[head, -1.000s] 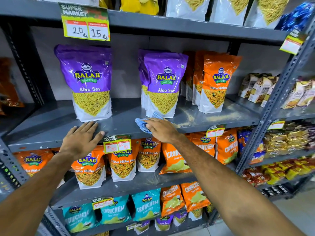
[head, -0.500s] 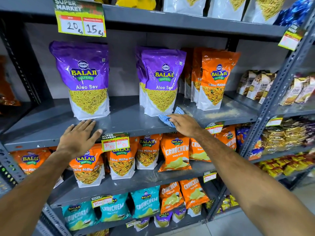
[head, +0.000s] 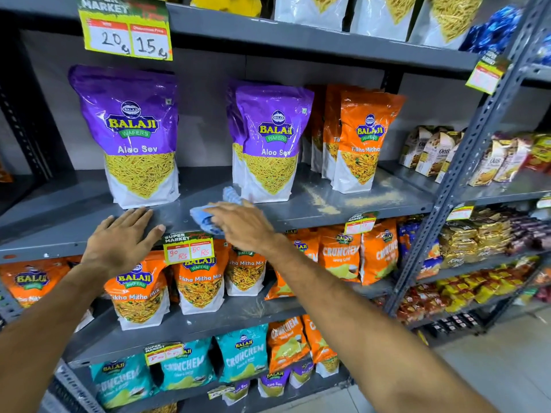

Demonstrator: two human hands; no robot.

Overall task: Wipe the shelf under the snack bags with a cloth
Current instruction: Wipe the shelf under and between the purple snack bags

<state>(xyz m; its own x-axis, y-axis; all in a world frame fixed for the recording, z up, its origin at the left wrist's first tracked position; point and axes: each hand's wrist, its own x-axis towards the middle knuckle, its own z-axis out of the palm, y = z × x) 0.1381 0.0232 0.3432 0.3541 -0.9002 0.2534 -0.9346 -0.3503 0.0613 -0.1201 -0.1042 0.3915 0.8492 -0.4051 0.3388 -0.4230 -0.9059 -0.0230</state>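
Head view: the right hand (head: 243, 225) presses flat on a crumpled light-blue cloth (head: 205, 217) at frame centre, on the grey metal shelf (head: 343, 208) just before the middle purple Aloo Sev bag (head: 272, 144). Pale crumb dust (head: 351, 201) lies to the right of it, so the right hand is nearer. The left hand (head: 122, 239) rests open-palmed on the shelf edge, grasping nothing.

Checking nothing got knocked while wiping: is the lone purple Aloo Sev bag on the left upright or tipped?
Upright. The Aloo Sev bag stands on its flat base on the shelf, label level, just behind the left hand.
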